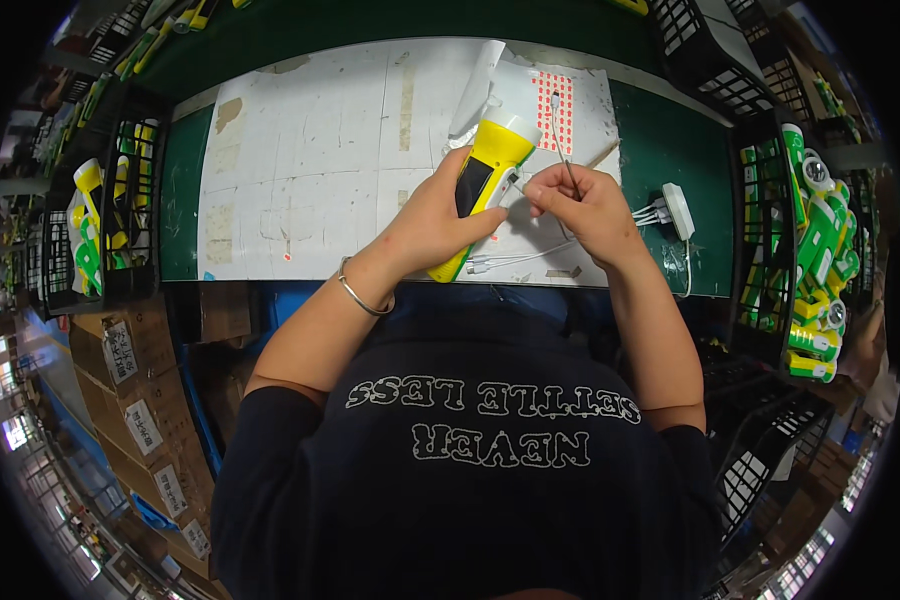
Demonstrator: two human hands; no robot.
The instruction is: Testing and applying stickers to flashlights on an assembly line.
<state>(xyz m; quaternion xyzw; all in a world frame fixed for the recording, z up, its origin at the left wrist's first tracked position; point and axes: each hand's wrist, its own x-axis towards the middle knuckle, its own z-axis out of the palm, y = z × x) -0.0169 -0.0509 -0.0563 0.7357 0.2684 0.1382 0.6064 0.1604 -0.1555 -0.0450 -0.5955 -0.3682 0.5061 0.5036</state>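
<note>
A yellow, black and white flashlight [503, 143] is tilted in my left hand [430, 225], its white head pointing away from me. My left fingers wrap its body, with the thumb across the near side. Close to the flashlight's right side, my right hand [595, 215] pinches the thin end of a cable. Whether that tip sits in the socket there cannot be made out. A grey cable [564, 145] runs past my right fingers, its dark plug lying on a sheet of red stickers [569, 100]. White cable plugs [482, 265] rest below my hands.
A white power strip [678, 210] with several cables stands right of my right hand. Black crates flank the table: the left crate [120, 210] and right crate [765, 240] hold green and yellow flashlights. Curled white paper [478, 90] rises behind the flashlight. Cardboard boxes [135, 400] stand lower left.
</note>
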